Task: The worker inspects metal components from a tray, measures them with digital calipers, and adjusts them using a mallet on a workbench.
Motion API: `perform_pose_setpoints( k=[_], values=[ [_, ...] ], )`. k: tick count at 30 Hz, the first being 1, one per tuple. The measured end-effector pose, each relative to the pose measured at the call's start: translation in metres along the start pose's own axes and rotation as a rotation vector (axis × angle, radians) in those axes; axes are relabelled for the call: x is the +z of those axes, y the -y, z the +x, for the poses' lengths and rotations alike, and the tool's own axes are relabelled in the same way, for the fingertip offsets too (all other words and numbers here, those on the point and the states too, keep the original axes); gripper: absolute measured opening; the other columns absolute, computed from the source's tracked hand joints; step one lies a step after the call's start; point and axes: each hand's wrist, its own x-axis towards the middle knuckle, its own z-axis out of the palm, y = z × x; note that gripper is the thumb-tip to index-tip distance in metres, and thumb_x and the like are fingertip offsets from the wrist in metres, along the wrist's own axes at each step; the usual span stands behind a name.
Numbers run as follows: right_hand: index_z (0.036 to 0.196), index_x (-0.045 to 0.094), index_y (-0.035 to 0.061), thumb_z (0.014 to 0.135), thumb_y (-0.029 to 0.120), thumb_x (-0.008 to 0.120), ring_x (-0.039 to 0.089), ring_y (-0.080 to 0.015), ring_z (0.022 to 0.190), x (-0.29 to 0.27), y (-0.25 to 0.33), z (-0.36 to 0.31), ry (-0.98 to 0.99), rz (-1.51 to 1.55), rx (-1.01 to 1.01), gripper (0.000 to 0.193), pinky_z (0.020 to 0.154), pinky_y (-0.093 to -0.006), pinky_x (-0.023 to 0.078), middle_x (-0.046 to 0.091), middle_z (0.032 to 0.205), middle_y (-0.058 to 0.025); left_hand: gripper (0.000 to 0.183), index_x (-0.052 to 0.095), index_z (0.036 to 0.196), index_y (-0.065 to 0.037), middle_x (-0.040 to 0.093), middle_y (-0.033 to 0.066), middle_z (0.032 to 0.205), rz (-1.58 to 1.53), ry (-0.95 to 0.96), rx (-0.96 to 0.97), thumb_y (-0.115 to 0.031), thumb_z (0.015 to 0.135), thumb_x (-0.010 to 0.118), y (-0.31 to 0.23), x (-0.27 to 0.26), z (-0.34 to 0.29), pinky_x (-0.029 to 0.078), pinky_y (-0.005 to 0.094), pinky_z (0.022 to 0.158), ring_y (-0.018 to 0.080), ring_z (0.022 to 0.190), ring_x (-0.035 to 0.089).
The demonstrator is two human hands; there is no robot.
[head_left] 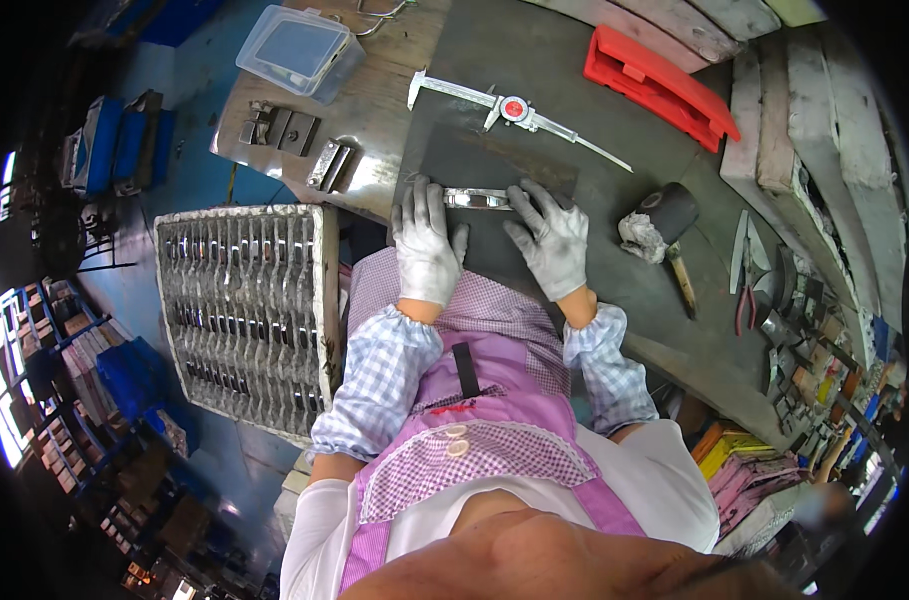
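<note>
A narrow shiny metal piece [477, 198] lies crosswise on a dark sheet [494, 160] on the workbench. My left hand [426, 245], in a white glove, rests at its left end with fingers stretched forward and the thumb apart. At the right end, my gloved right hand [551, 240] touches the piece with spread fingertips. Neither hand wraps round it. Beyond them lies a dial caliper [514, 108], set slantwise. A black-headed mallet [667, 208], its near side wrapped in something whitish, lies to the right.
A foam-lined tray [249, 310] with rows of similar metal pieces stands at my left. Metal blocks [292, 130] and a clear plastic box [299, 50] sit on the left bench. A red plastic case [659, 85], pliers [745, 290] and stacked whitish slabs [804, 130] are at right.
</note>
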Motion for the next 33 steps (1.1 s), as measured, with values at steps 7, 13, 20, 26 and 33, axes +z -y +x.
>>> perform_pose_setpoints(
  k=[7,13,20,26,33],
  values=[
    [0.102,0.079,0.0201,0.078,0.01,0.067,0.07,-0.0287,0.093,0.025,0.055,0.016,-0.05,0.298,0.054,0.029,0.082,-0.0429,0.055,0.074,0.099,-0.0055,0.062,0.047,0.146,-0.001,0.049,0.023,0.147,-0.334,-0.126,0.005,-0.022,0.092,0.07,0.018,-0.023,-0.006,0.042,0.049,0.109,0.0409,0.135,0.048],
    [0.106,0.077,0.0149,0.073,0.001,0.062,0.07,-0.0306,0.103,0.013,0.118,0.006,0.29,0.505,-0.221,0.039,0.093,-0.0419,0.055,0.074,0.111,-0.0086,0.034,0.062,0.131,-0.005,0.07,0.0239,0.105,-0.595,-0.004,-0.296,-0.015,0.098,0.062,0.03,-0.096,-0.084,0.054,0.0477,0.085,0.0413,0.096,0.068],
    [0.116,0.075,0.0023,0.093,0.001,0.064,0.07,-0.0225,0.106,0.025,0.118,-0.015,0.533,0.661,0.149,0.025,0.099,-0.0312,0.051,0.074,0.112,-0.011,0.029,0.071,0.119,-0.01,0.072,0.0182,0.108,-0.082,-0.271,-0.966,-0.016,0.09,0.069,0.18,-0.166,-0.329,0.054,0.0456,0.087,0.0384,0.098,0.068],
    [0.114,0.076,0.0068,0.087,0.003,0.065,0.07,-0.0284,0.103,0.034,0.185,0.006,0.608,0.543,-0.129,0.029,0.095,-0.0345,0.053,0.073,0.111,-0.0135,0.024,0.073,0.116,-0.009,0.073,0.0186,0.11,-0.032,-0.084,-0.985,-0.01,0.095,0.062,0.243,-0.157,-0.426,0.053,0.0422,0.091,0.0356,0.103,0.069],
    [0.108,0.078,0.018,0.083,0.008,0.062,0.07,-0.0277,0.098,0.061,0.147,-0.021,0.478,0.145,-0.359,0.031,0.091,-0.0405,0.056,0.075,0.103,-0.0054,0.03,0.072,0.11,-0.004,0.073,0.0222,0.096,0.455,-0.195,-0.93,-0.028,0.097,0.06,0.254,-0.125,-0.391,0.056,0.0469,0.077,0.0388,0.086,0.07]
  ],
)
